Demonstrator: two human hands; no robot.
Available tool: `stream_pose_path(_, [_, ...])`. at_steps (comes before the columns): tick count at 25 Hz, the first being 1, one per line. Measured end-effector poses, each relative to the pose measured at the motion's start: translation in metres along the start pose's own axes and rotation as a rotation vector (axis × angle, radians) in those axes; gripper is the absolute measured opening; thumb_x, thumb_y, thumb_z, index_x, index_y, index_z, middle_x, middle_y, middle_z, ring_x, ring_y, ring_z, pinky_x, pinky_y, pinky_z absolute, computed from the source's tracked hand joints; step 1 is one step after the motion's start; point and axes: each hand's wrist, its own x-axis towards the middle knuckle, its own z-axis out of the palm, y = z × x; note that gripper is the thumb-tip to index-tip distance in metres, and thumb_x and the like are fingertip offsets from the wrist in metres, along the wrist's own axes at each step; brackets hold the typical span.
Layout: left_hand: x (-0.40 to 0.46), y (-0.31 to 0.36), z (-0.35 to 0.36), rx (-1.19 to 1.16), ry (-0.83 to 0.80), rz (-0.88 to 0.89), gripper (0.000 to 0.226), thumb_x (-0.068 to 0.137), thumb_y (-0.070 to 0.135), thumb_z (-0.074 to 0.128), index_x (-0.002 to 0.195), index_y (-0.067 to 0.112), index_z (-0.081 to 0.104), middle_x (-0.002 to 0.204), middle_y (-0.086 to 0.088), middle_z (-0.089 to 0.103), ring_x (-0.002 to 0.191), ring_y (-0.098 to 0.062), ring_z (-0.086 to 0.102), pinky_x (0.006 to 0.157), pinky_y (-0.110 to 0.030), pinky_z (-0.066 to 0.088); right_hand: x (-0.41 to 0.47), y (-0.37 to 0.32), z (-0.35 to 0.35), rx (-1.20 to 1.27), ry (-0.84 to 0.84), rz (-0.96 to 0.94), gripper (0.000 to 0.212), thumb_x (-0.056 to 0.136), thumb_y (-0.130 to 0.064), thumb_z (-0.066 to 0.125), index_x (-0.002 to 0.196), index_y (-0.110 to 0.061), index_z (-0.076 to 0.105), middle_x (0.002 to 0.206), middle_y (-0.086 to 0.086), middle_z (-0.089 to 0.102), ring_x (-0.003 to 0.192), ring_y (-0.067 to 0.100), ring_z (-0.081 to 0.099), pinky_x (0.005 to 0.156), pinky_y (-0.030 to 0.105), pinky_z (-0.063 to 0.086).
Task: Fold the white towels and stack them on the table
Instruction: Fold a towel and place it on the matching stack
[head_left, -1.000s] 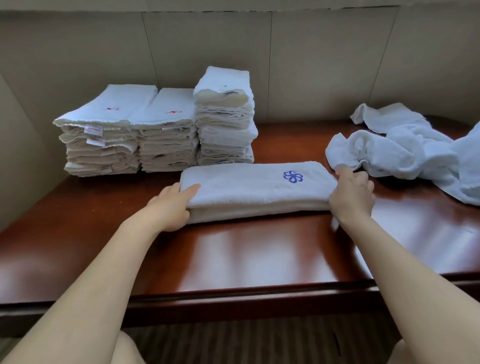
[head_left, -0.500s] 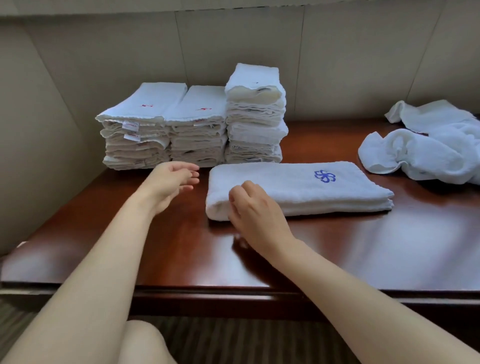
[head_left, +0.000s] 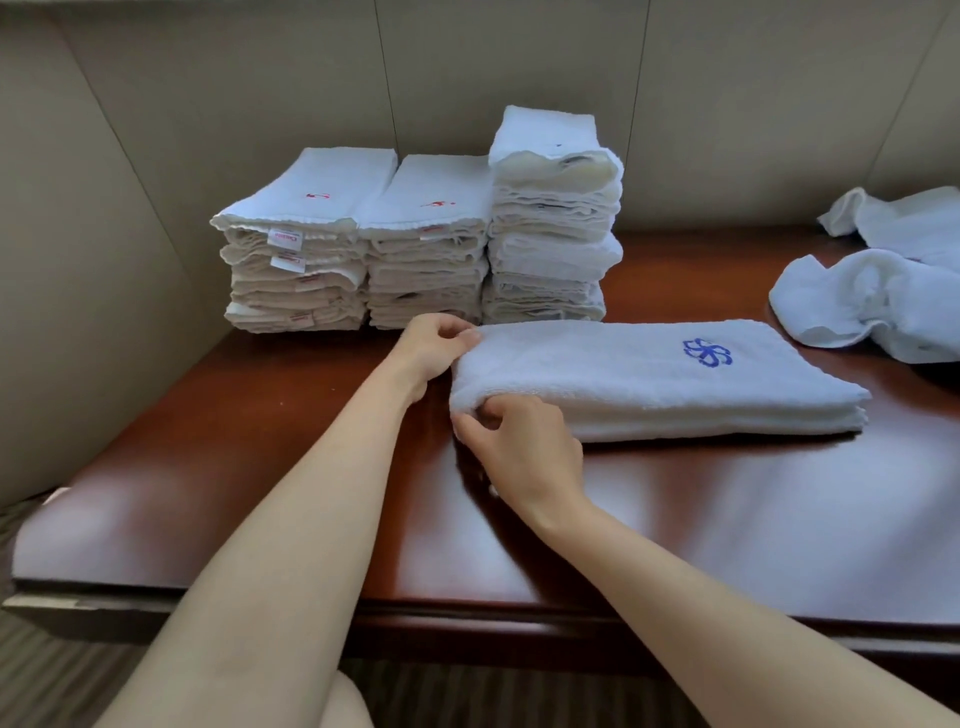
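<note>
On the table (head_left: 260, 493), both hands pinch the folded towel (head_left: 649, 379) at its left end: left hand (head_left: 434, 348) far corner, right hand (head_left: 519, 447) near corner, apparently.

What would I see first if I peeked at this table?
Right in the middle lies a long folded towel with a blue flower logo, and the left hand and right hand both pinch its left end. Behind it, against the wall, stand three stacks of folded towels. A rumpled pile of unfolded towels waits at the table's right side.
</note>
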Motion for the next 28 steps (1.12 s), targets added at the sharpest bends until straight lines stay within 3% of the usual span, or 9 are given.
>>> stream_pose_path(4, [0.009, -0.005, 0.005, 0.054, 0.281, -0.044, 0.011, 0.091, 0.012, 0.061, 0.095, 0.006, 0.069, 0.099, -0.013, 0.068, 0.096, -0.024, 0.062, 0.085, -0.032, 0.049, 0.000, 0.002, -0.001, -0.034, -0.047, -0.131, 0.040, 0.091, -0.036, 0.052, 0.058, -0.014, 0.047, 0.064, -0.003, 0.050, 0.071, 0.015, 0.045, 0.053, 0.029, 0.029])
stream_pose_path(9, [0.000, -0.003, -0.001, 0.257, 0.266, 0.010, 0.016, 0.090, 0.015, 0.061, 0.103, 0.007, 0.067, 0.109, -0.009, 0.065, 0.106, -0.023, 0.058, 0.091, -0.031, 0.046, -0.001, -0.002, -0.013, -0.173, -0.090, -0.216, 0.037, 0.094, -0.042, 0.048, 0.074, -0.015, 0.063, 0.079, 0.000, 0.064, 0.082, 0.024, 0.058, 0.059, 0.031, 0.036])
stream_pose_path(12, [-0.010, 0.020, -0.008, 0.531, 0.270, 0.174, 0.032, 0.094, 0.019, 0.054, 0.123, 0.007, 0.058, 0.128, -0.012, 0.054, 0.119, -0.024, 0.049, 0.098, -0.030, 0.036, 0.010, -0.004, -0.033, -0.198, 0.354, -0.379, 0.044, 0.088, -0.033, 0.056, 0.052, -0.018, 0.036, 0.048, 0.004, 0.048, 0.051, 0.028, 0.049, 0.045, 0.025, 0.019])
stream_pose_path(14, [-0.023, 0.036, 0.002, 0.555, 0.156, 0.300, 0.027, 0.095, 0.018, 0.048, 0.117, 0.008, 0.061, 0.122, -0.010, 0.055, 0.114, -0.023, 0.050, 0.097, -0.032, 0.037, 0.030, 0.008, -0.057, -0.106, 0.541, -0.378, 0.039, 0.088, -0.025, 0.054, 0.053, -0.016, 0.040, 0.053, 0.009, 0.054, 0.055, 0.029, 0.051, 0.047, 0.026, 0.022])
stream_pose_path(17, [-0.055, 0.032, 0.034, 0.675, -0.207, 0.226, 0.032, 0.096, 0.031, 0.036, 0.111, 0.015, 0.060, 0.125, -0.009, 0.053, 0.117, -0.018, 0.046, 0.101, -0.030, 0.032, 0.053, 0.059, -0.074, -0.312, 0.201, -0.141, 0.030, 0.097, -0.030, 0.043, 0.106, -0.008, 0.061, 0.109, 0.014, 0.060, 0.109, 0.033, 0.049, 0.083, 0.039, 0.039])
stream_pose_path(19, [-0.067, 0.020, 0.039, 0.951, -0.240, 0.232, 0.045, 0.101, 0.034, 0.027, 0.142, 0.020, 0.039, 0.152, -0.005, 0.030, 0.139, -0.016, 0.026, 0.113, -0.031, 0.018, 0.050, 0.093, -0.080, -0.538, -0.108, 0.017, 0.043, 0.098, -0.042, 0.031, 0.132, -0.020, 0.043, 0.138, 0.009, 0.042, 0.132, 0.028, 0.032, 0.103, 0.041, 0.028])
stream_pose_path(21, [-0.072, 0.016, 0.029, 1.054, -0.235, 0.246, 0.051, 0.102, 0.038, 0.022, 0.151, 0.026, 0.018, 0.160, -0.001, 0.011, 0.146, -0.014, 0.008, 0.117, -0.034, 0.009, 0.042, 0.104, -0.081, -0.564, -0.227, 0.070, 0.049, 0.098, -0.047, 0.019, 0.140, -0.027, 0.030, 0.152, 0.005, 0.025, 0.142, 0.022, 0.018, 0.112, 0.044, 0.018])
stream_pose_path(25, [-0.076, 0.020, 0.013, 0.790, -0.306, 0.066, 0.048, 0.103, 0.028, 0.026, 0.150, 0.022, 0.025, 0.159, -0.002, 0.013, 0.146, -0.015, 0.009, 0.116, -0.031, 0.009, 0.032, 0.105, -0.090, -0.591, -0.205, 0.092, 0.047, 0.099, -0.043, 0.016, 0.138, -0.024, 0.032, 0.154, 0.005, 0.023, 0.142, 0.020, 0.017, 0.113, 0.047, 0.011])
stream_pose_path(28, [-0.083, 0.029, 0.015, 0.540, 0.081, 0.104, 0.042, 0.100, 0.014, 0.032, 0.139, 0.010, 0.046, 0.151, -0.007, 0.036, 0.140, -0.020, 0.030, 0.111, -0.027, 0.022, 0.025, 0.102, -0.095, -0.602, -0.143, -0.025, 0.034, 0.099, -0.035, 0.024, 0.117, -0.017, 0.047, 0.133, 0.004, 0.043, 0.131, 0.021, 0.034, 0.106, 0.046, 0.022])
